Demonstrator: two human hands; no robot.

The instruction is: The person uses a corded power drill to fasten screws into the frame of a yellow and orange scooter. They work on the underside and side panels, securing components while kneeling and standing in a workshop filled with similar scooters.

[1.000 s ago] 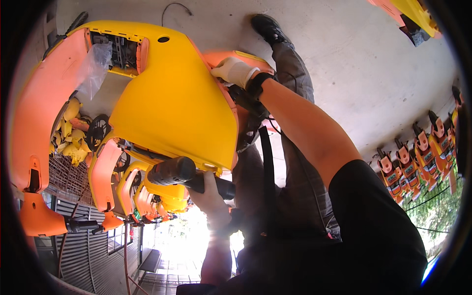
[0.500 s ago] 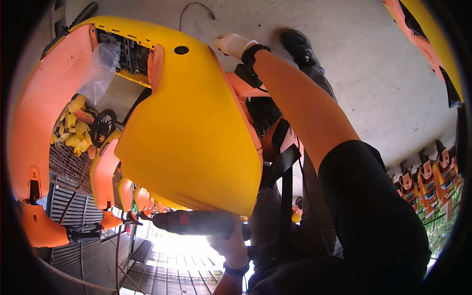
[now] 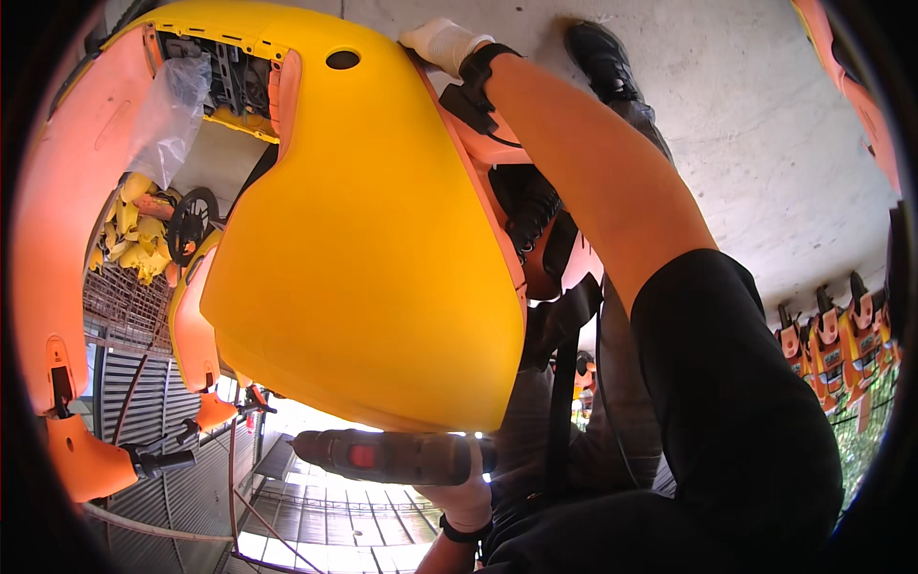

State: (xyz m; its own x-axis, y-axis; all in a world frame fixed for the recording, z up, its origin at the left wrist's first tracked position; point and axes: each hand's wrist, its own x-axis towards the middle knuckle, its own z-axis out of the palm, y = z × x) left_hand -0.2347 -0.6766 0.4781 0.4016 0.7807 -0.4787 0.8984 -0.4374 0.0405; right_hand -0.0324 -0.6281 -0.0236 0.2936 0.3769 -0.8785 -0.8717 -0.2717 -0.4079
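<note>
A large smooth yellow body panel (image 3: 368, 249) with a dark oval hole near its top fills the middle, on what looks like a scooter body. My right hand (image 3: 445, 46), in a white glove, is at the panel's upper right edge with its fingers closed against it; the fingertips are partly hidden. My left hand (image 3: 466, 493), also gloved, grips a dark power drill (image 3: 382, 457) with a red patch. The drill lies level just below the panel's lower edge, its tip pointing left. Black straps (image 3: 564, 325) hang beside the panel.
At left stands an orange scooter front (image 3: 72, 220) with a clear plastic bag (image 3: 172, 120) beside it. Behind are yellow parts (image 3: 139, 230) and a black wheel (image 3: 194, 225). A black shoe (image 3: 602, 57) rests on the concrete floor (image 3: 727, 124). More orange-and-yellow scooters (image 3: 832, 344) stand at right.
The panel sits slightly higher in the picture. My right hand has shifted up and left along its edge. The drill appears a little lower and sharper, still in my left hand.
</note>
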